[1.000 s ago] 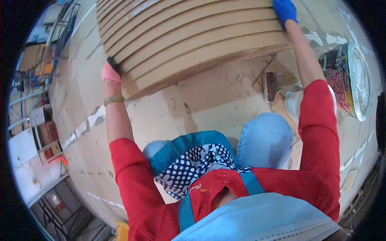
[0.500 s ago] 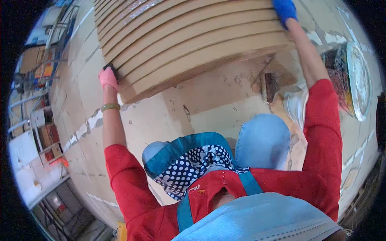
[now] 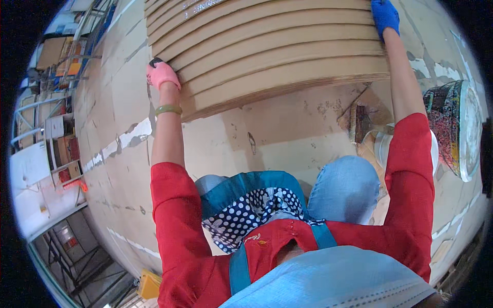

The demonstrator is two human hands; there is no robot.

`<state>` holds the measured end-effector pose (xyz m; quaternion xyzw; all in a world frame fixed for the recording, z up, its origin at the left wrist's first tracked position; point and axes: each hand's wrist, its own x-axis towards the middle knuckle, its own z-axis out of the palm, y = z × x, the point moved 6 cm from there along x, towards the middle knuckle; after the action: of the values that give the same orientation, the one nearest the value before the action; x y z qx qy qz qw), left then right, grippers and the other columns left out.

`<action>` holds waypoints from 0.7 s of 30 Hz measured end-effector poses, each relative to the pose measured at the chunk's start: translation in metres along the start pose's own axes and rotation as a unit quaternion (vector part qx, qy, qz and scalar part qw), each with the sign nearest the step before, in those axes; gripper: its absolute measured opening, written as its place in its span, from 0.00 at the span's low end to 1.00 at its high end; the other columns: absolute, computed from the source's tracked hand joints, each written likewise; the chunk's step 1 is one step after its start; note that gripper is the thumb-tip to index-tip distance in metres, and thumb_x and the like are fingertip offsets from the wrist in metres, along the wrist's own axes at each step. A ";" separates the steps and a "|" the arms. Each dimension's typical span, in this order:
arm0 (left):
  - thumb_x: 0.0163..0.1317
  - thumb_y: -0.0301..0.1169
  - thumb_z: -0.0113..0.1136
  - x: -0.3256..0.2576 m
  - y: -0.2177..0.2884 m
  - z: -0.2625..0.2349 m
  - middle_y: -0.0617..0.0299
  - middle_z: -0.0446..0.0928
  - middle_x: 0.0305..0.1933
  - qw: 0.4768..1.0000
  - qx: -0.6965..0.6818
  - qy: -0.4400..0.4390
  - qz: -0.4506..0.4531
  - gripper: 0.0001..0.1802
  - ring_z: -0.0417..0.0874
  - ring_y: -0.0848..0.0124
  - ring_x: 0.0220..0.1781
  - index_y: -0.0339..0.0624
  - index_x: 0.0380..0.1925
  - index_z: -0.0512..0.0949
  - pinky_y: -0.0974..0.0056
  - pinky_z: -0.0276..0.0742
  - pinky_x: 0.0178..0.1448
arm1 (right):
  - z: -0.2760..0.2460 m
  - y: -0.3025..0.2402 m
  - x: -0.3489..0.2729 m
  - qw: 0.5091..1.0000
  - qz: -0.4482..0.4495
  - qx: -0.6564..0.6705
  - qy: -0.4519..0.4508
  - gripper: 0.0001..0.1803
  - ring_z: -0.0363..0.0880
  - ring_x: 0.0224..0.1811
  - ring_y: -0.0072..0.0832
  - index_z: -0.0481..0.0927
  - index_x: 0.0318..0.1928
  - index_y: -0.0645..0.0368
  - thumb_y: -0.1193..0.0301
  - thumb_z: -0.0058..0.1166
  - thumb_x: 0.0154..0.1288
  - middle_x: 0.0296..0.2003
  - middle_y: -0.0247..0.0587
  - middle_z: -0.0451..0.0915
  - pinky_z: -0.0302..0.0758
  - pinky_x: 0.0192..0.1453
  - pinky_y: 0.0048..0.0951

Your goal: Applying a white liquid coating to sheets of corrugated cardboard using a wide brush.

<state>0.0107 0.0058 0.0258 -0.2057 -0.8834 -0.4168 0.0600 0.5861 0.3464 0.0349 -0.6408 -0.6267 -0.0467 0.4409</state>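
Observation:
A stack of brown cardboard sheets (image 3: 277,59), fanned so their edges step back in rows, lies on the floor in front of me. My left hand (image 3: 163,74), in a pink glove with dark fingertips, has its fingers curled at the stack's left edge. At the right edge, farther from me, my right hand (image 3: 385,19) in a blue glove grips the side. Both arms are stretched forward. Some fingers are hidden against the cardboard, and the stack's far end lies beyond the picture.
A paint-stained bucket (image 3: 454,128) stands at the right, with a white round container (image 3: 382,146) partly behind my right sleeve. Shelving with boxes (image 3: 51,51) lines the left. A yellow object (image 3: 149,284) sits at the lower left. The floor (image 3: 118,190) is worn and patched.
My left hand has moved farther along the stack's left edge, away from the near corner. My right hand stays at the right edge. The whole view has shifted and turned slightly.

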 end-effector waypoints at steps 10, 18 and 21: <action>0.59 0.31 0.48 0.032 -0.031 0.039 0.41 0.78 0.47 0.996 0.081 -0.030 0.013 0.18 0.79 0.49 0.47 0.33 0.46 0.76 0.55 0.73 0.51 | 0.008 0.030 0.025 0.975 -0.149 -0.157 -0.052 0.20 0.79 0.40 0.50 0.79 0.35 0.59 0.58 0.39 0.68 0.36 0.57 0.80 0.73 0.48 0.47; 0.60 0.32 0.49 0.092 -0.008 0.022 0.44 0.80 0.38 0.925 0.318 -0.109 0.177 0.12 0.82 0.50 0.41 0.37 0.37 0.78 0.52 0.76 0.42 | 0.034 -0.029 0.030 0.997 0.002 0.007 -0.078 0.20 0.78 0.39 0.53 0.78 0.35 0.59 0.56 0.40 0.67 0.36 0.57 0.80 0.74 0.45 0.47; 0.60 0.35 0.46 0.036 0.014 0.035 0.45 0.80 0.40 0.988 0.153 -0.015 0.029 0.15 0.81 0.50 0.44 0.37 0.38 0.77 0.52 0.76 0.47 | 0.019 -0.019 0.028 0.997 0.023 -0.002 -0.067 0.19 0.78 0.40 0.55 0.78 0.35 0.58 0.56 0.43 0.65 0.35 0.58 0.80 0.74 0.46 0.47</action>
<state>-0.0138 0.0514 0.0231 -0.2263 -0.9312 -0.2714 0.0898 0.5666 0.3768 0.0500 -0.6577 -0.6397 0.0057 0.3978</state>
